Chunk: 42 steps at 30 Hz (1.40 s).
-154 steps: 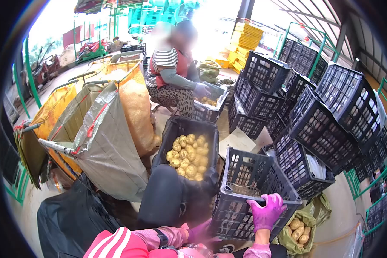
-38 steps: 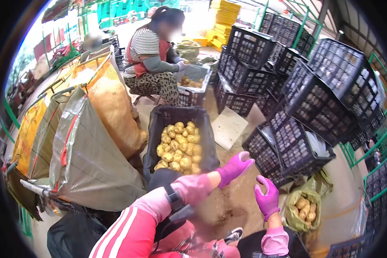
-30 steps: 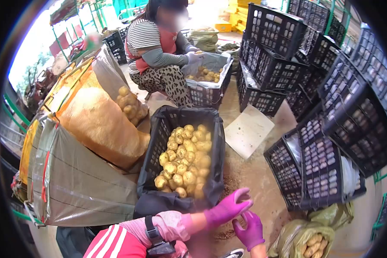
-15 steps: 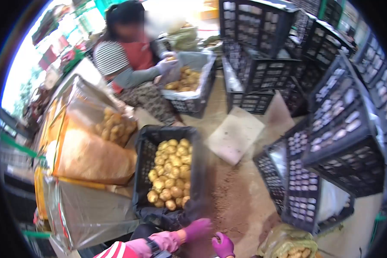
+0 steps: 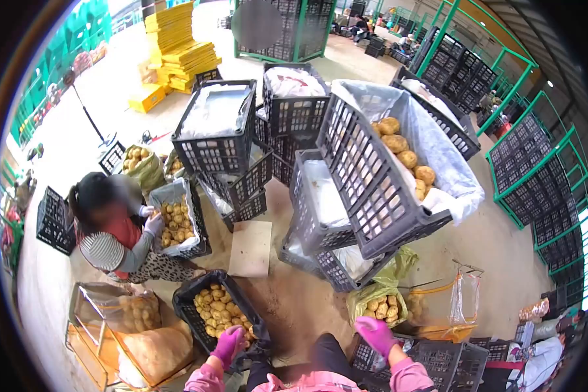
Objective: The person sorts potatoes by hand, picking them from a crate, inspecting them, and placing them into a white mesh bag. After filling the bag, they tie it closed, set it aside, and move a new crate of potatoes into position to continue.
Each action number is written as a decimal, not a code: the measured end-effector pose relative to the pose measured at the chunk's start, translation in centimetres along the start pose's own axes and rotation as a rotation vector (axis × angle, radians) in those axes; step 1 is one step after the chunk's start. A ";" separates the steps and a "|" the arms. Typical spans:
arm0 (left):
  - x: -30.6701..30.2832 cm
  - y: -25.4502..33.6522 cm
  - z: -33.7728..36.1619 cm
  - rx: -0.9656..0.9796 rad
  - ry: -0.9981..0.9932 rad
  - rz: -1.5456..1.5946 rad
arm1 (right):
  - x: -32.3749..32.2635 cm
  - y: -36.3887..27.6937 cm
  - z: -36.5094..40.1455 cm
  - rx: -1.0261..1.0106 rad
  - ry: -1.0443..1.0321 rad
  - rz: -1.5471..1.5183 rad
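Observation:
My left hand (image 5: pixel 230 345), in a pink glove, is at the lower right edge of a black crate (image 5: pixel 262 325) of potatoes (image 5: pixel 219 310); the fingers are bunched and any contents cannot be made out. My right hand (image 5: pixel 375 334), also pink-gloved, is held out with fingers apart and empty, just below a green sack (image 5: pixel 402 302) of potatoes. Between the hands lie my dark-trousered legs and the dirt-strewn floor.
A co-worker (image 5: pixel 117 228) sits at the left, hands over a lined potato crate (image 5: pixel 202 225). Stacked black crates (image 5: pixel 372 189) rise ahead, the top one holding potatoes. Wire-framed bags (image 5: pixel 157 353) stand lower left. A flat sheet (image 5: pixel 250 249) lies on the floor.
The view has swung up and to the right, showing more of the hall. My hands have moved apart, the left one beside the potato crate, the right one near the green sack.

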<state>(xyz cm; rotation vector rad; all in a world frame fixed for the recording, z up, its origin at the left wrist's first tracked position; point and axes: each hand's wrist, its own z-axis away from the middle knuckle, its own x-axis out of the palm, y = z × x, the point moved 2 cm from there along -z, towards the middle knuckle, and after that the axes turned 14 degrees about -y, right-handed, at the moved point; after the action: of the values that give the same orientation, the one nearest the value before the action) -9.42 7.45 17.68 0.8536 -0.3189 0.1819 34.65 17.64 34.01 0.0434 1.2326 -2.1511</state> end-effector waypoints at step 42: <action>34.0 59.3 -8.3 0.375 0.075 -1.637 | -24.1 -5.1 6.5 -0.060 0.748 -0.745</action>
<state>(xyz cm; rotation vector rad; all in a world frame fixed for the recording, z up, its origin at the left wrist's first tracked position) 7.29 53.11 66.43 1.2341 0.5583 -1.2785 52.68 26.85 49.55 0.4643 1.9611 -2.8613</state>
